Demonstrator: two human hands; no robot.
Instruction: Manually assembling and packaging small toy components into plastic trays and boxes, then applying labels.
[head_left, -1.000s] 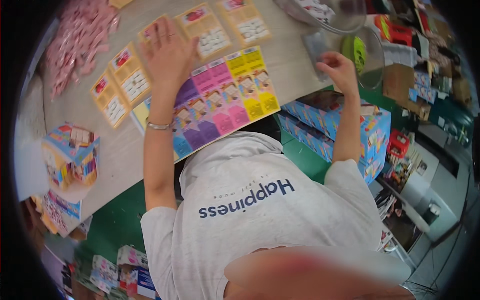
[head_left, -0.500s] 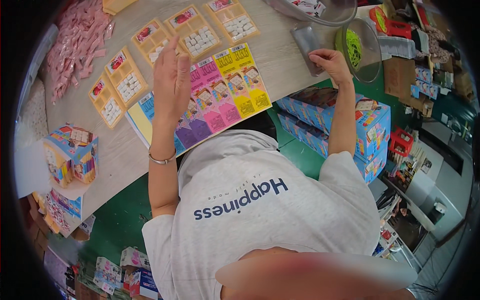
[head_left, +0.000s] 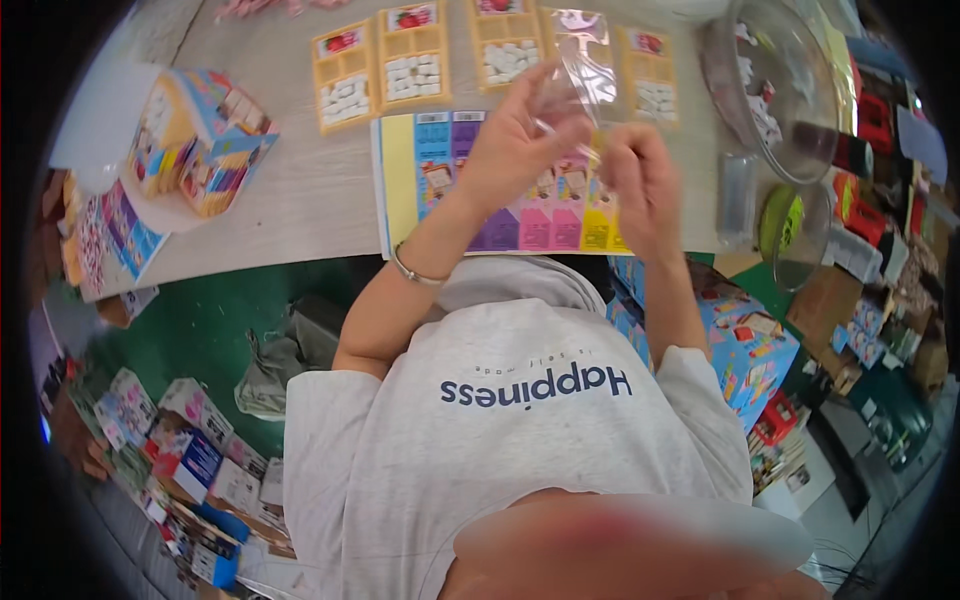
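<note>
Above the table I have a clear, shiny plastic bag (head_left: 588, 50) between my two hands. My left hand (head_left: 515, 150) grips it from the left, fingers bent over the film. On the other side my right hand (head_left: 645, 180) is closed at the bag's lower edge, somewhat blurred. Under my hands lies a sheet stack (head_left: 435, 150) printed in blue, purple, pink and yellow panels. Beyond it stand several pale-yellow trays (head_left: 412, 55), each with white pellet-like pieces and a strawberry-picture card. One tray is partly covered by the bag.
A large clear bowl (head_left: 715, 60) with small packets stands at the right. Near it are a pile of clear bags (head_left: 738, 200) and a smaller bowl (head_left: 815, 262) with green strands. An open display box (head_left: 225, 130) sits at the left. Printed boxes (head_left: 750, 345) are stacked beside the table.
My right hand has come in from the clear bag pile to the middle with a bag. My left hand has closed on that bag. The view has turned and shifted.
</note>
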